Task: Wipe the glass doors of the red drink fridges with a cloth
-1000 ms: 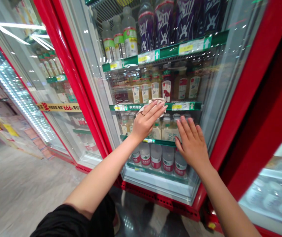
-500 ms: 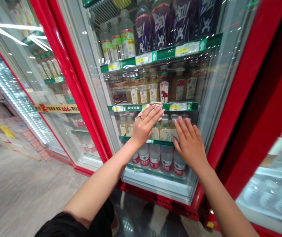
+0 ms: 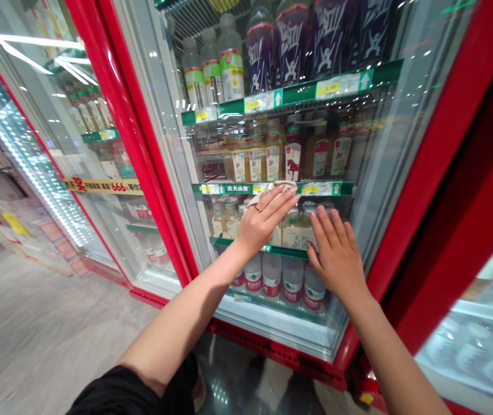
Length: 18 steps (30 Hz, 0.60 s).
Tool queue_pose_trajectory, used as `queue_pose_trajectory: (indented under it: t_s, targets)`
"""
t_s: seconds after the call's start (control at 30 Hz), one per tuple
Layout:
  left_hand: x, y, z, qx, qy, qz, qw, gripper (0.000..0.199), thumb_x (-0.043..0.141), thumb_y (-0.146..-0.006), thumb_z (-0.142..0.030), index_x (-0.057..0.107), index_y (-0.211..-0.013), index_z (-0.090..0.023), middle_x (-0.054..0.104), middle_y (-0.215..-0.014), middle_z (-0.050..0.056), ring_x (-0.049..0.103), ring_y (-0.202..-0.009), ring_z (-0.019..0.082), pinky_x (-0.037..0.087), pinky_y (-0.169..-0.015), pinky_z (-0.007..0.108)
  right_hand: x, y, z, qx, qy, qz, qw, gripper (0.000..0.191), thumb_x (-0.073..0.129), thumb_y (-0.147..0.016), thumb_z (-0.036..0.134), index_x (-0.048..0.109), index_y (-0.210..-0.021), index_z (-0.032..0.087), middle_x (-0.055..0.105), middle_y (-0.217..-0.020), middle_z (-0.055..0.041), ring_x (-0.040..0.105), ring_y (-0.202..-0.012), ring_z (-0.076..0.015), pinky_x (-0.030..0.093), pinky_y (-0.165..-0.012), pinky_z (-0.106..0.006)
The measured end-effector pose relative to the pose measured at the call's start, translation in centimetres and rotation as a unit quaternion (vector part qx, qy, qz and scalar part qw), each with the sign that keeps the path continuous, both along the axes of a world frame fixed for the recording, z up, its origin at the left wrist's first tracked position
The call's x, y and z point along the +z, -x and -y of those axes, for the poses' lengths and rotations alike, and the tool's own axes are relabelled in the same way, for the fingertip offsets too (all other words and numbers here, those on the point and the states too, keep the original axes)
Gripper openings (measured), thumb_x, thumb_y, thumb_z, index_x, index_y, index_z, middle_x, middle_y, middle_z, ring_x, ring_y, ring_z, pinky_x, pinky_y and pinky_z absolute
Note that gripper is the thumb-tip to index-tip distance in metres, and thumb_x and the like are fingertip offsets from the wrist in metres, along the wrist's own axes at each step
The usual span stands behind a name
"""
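Note:
My left hand [image 3: 261, 222], with a ring on one finger, presses a pale cloth [image 3: 281, 186] against the glass door [image 3: 173, 144] of a red-framed drinks cooler. The cloth lies under its fingers, beside the middle green shelf strip [image 3: 246, 188]. To the right, my right hand [image 3: 336, 248] is held up with its palm toward the same glass and its fingers stretched, holding nothing. Behind the glass stand rows of bottles, with dark purple ones [image 3: 289, 43] on top and pink-labelled ones [image 3: 293, 282] low down.
A second red-framed cooler [image 3: 112, 121] stands at the left. Another cooler with bottles [image 3: 473, 346] is at the lower right. Boxes with yellow tags [image 3: 15, 225] are at the far left. Grey floor [image 3: 69, 323] shows below.
My left hand and the cloth have shifted a little to the right over the glass. My right hand has hardly moved on the door. The view has shifted slightly.

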State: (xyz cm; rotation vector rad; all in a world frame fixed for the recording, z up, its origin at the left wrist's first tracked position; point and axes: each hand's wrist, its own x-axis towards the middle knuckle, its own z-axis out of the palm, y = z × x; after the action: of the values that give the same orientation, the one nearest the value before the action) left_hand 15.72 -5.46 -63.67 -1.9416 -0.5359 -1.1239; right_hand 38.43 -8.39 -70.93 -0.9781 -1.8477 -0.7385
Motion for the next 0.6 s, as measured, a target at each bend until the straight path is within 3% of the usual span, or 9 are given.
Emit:
queue_pose_trajectory:
  t_s: [0.1, 0.2, 0.4, 0.5, 0.6]
  targets:
    - [-0.3, 1.4, 0.5, 0.007, 0.012, -0.008, 1.000, 0.072, 0.030, -0.109, -0.003, 0.023, -0.175, -0.031, 0.065, -0.159, 0.003, 0.039, -0.164, 0.014, 0.046, -0.132, 0.039, 0.2, -0.1, 0.2, 0.003, 0.010, 0.003, 1.000, 0.094, 0.059, -0.105, 0.024, 0.000, -0.177, 0.029, 0.031, -0.182, -0.0090, 0.031, -0.168, -0.0287, 0.026, -0.136, -0.051]
    - [0.6, 1.5, 0.3, 0.008, 0.029, 0.014, 0.999, 0.071, 0.027, -0.110, -0.005, 0.023, -0.175, -0.033, 0.061, -0.164, 0.003, 0.039, -0.164, 0.017, 0.044, -0.133, 0.045, 0.3, -0.1, 0.4, 0.005, 0.007, 0.003, 1.000, 0.092, 0.057, -0.106, 0.023, -0.001, -0.177, 0.028, 0.032, -0.181, -0.0097, 0.033, -0.167, -0.0287, 0.029, -0.135, -0.051]
    - [2.6, -2.2, -1.1, -0.013, 0.007, 0.096, 0.995, 0.068, 0.023, -0.112, -0.009, 0.022, -0.175, -0.034, 0.057, -0.167, 0.004, 0.036, -0.166, 0.018, 0.040, -0.136, 0.050, 0.2, -0.1, 0.5, -0.005, -0.023, -0.010, 1.000, 0.089, 0.057, -0.106, 0.023, 0.003, -0.178, 0.027, 0.035, -0.180, -0.0095, 0.032, -0.167, -0.0293, 0.033, -0.134, -0.051]
    - [2.0, -2.8, -1.0, 0.004, 0.008, 0.073, 0.997, 0.068, 0.023, -0.113, -0.011, 0.015, -0.176, -0.034, 0.056, -0.168, 0.003, 0.036, -0.166, 0.018, 0.039, -0.136, 0.047, 0.1, -0.1, 0.6, -0.008, -0.037, -0.023, 0.999, 0.090, 0.059, -0.105, 0.022, 0.007, -0.178, 0.028, 0.037, -0.179, -0.0081, 0.030, -0.168, -0.0287, 0.032, -0.135, -0.050]
    - [1.0, -1.4, -0.6, 0.016, 0.004, 0.007, 1.000, 0.069, 0.028, -0.113, -0.010, 0.015, -0.176, -0.032, 0.061, -0.164, 0.002, 0.042, -0.162, 0.018, 0.042, -0.134, 0.043, 0.1, -0.4, 0.6, -0.008, -0.039, -0.031, 0.999, 0.090, 0.060, -0.104, 0.021, 0.009, -0.177, 0.029, 0.037, -0.179, -0.0076, 0.030, -0.168, -0.0288, 0.031, -0.135, -0.050]
